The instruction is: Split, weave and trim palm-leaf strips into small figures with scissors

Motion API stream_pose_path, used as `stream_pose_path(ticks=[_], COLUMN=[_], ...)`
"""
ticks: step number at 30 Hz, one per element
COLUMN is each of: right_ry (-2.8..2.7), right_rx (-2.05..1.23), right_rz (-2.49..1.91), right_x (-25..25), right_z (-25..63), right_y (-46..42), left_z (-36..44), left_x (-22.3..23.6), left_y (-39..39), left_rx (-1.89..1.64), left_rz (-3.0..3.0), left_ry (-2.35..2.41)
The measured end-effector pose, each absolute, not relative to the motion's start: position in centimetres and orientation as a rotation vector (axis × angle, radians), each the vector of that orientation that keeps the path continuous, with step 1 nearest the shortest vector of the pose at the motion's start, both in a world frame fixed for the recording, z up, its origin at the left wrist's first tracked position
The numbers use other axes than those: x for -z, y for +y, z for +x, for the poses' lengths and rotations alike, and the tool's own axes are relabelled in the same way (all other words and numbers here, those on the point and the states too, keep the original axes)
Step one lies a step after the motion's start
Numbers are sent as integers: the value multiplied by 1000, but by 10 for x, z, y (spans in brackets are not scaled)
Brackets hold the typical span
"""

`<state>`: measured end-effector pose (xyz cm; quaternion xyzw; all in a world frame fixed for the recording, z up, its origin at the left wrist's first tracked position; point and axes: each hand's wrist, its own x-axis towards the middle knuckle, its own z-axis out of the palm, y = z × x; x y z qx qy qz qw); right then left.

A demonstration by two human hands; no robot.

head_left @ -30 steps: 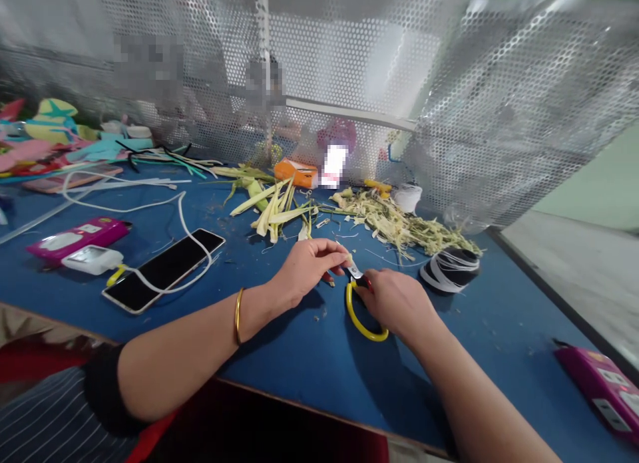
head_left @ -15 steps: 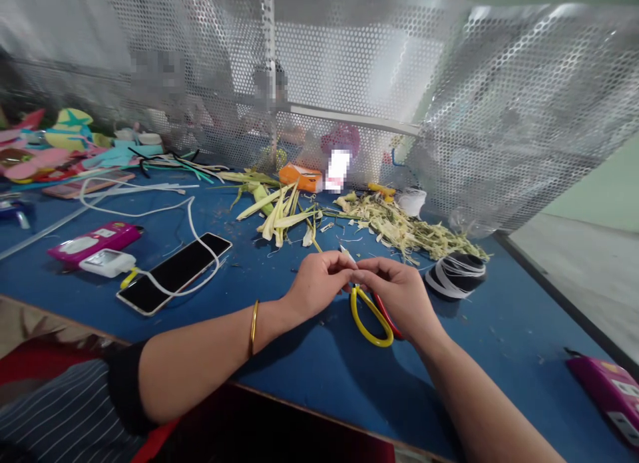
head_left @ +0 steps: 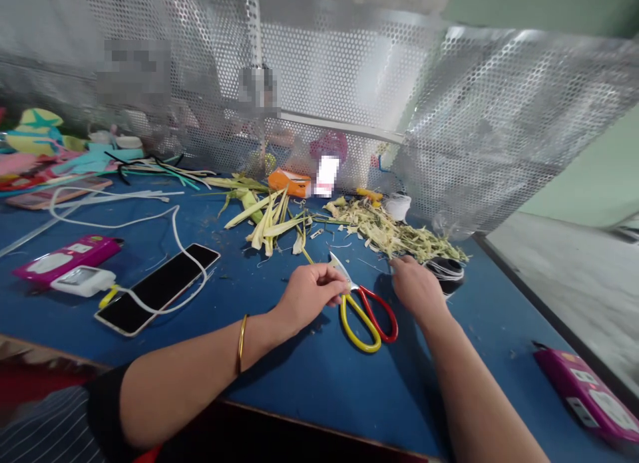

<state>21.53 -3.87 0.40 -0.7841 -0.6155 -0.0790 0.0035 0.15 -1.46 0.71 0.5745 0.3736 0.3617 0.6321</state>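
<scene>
My left hand (head_left: 315, 291) is closed in a pinch, thumb against forefinger, over the pivot area of the scissors; whatever it pinches is too small to make out. The scissors (head_left: 363, 316) lie on the blue table with blades slightly apart, one handle yellow and the other red. A thin yellowish strip (head_left: 308, 255) shows just beyond my left knuckles; whether it is held cannot be told. My right hand (head_left: 418, 289) is palm down with fingers reaching forward, its underside hidden. It is beside the black spool of white thread (head_left: 446, 271) and near the shredded pale plant strips (head_left: 394, 229).
Corn husks (head_left: 272, 223) lie mid-table near an orange packet (head_left: 289, 182). Leftward are a phone (head_left: 160, 290), a white cable (head_left: 176, 223) and a magenta device (head_left: 70, 255). Another magenta device (head_left: 589, 393) sits at right. A perforated screen (head_left: 344, 64) stands behind; people show through it.
My right hand has parted from my left and moved right, toward the spool, uncovering the red scissor handle. My left hand keeps its pinch. The view has shifted slightly right.
</scene>
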Motion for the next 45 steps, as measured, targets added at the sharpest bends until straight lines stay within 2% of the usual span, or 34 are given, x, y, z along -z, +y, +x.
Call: stream_pose_path(ticks=[6,16,30,45], right_ry=[-1942,-1797,-1583,-1616], right_rx=[223,175,-66,-81], right_rz=[-2575,-2421,-2353,-2338], right_x=[11,10,26,24], right_z=[223,215,230,231], right_y=[-30,-39,-29,-31], left_z=[2,3,3,2], left_x=[-3,3,8,8], left_y=[-15,-8,-5,-4], left_rx=[-730,-731,-624,-588], left_rz=[1253,1283,1395,1314], left_ry=[848,831,736,728])
